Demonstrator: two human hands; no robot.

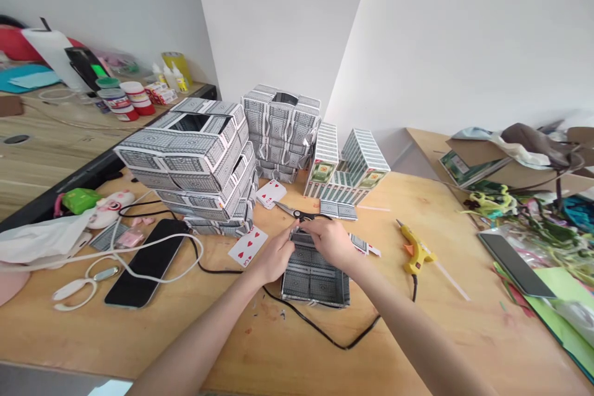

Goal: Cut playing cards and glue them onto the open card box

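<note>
A shallow open box made of playing cards (315, 281), patterned grey, lies in front of me on the table. At its far left corner my left hand (276, 255) is closed, fingertips pinching the rim. My right hand (332, 242) is closed on the same far wall, its fingers bent and close to the left fingertips. Exactly what the fingertips press is partly hidden. Just beyond the hands lie black-handled scissors (290, 210), blades pointing left. Loose playing cards (249, 246) lie left of the box, and a joined card panel (338, 209) lies behind it.
Stacked card boxes (180, 164) stand at left, with another card structure (281, 127) and green-edged card stacks (364, 158) behind. A yellow glue gun (416, 250) lies right, its black cord (320, 335) crossing before the box. Left are a phone (146, 266) and white cable (197, 253).
</note>
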